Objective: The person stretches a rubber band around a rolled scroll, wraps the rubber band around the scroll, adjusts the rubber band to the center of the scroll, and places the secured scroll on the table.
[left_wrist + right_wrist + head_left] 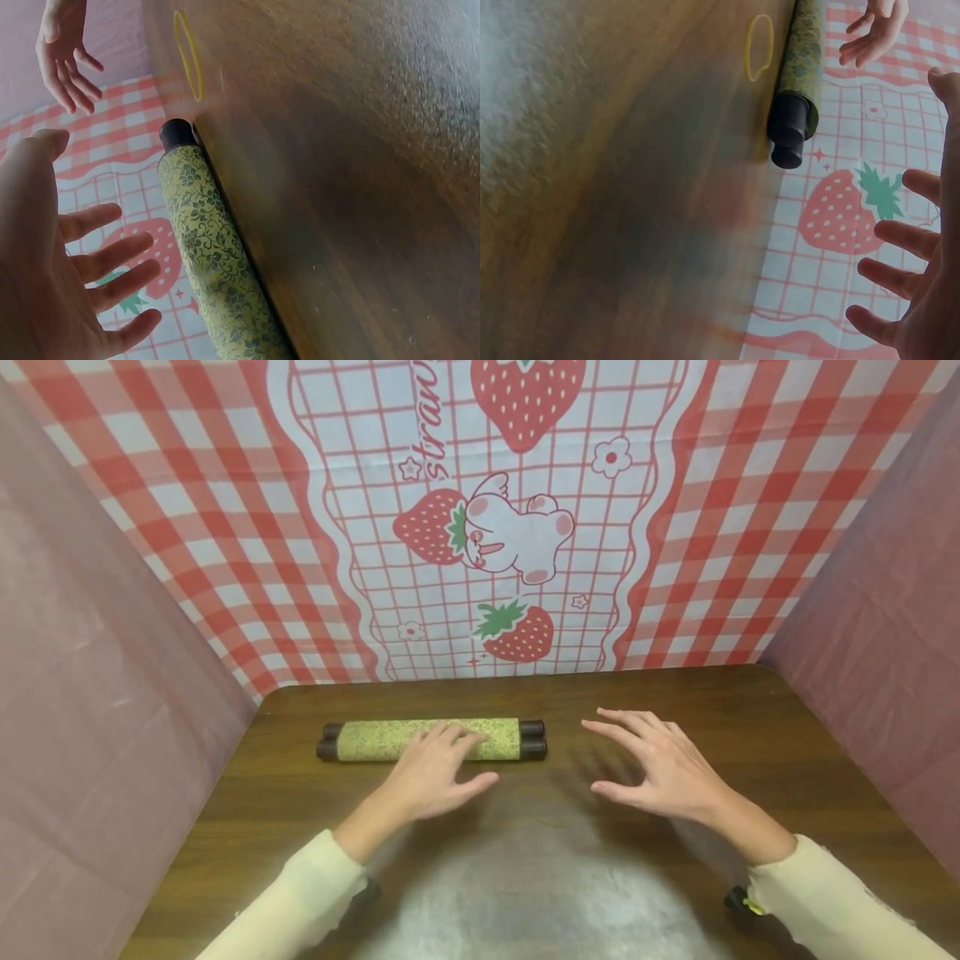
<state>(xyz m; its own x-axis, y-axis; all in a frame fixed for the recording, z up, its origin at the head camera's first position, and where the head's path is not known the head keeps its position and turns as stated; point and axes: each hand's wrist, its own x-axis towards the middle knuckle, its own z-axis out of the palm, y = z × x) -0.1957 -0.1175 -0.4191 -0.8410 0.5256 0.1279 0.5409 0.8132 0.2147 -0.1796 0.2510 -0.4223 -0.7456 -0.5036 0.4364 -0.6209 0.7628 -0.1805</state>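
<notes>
A rolled scroll (375,742) with yellow-green floral covering and two dark rods lies crosswise on the wooden table, left of middle. In the head view my left hand (433,770) overlaps its middle, fingers spread and loosely bent. The left wrist view shows a gap between those fingers and the scroll (214,240). To the right of the scroll's black rod ends, my right hand (663,768) hovers over the table, fingers apart and holding nothing. A thin yellow rubber band (748,56) lies on the tabletop beside the scroll, on the near side.
Behind the table (247,810) hangs a red-and-white checked cloth (720,510) with strawberry prints. Pinkish drapes stand at the left (97,693) and right (885,610). Light reflects off the front part of the tabletop.
</notes>
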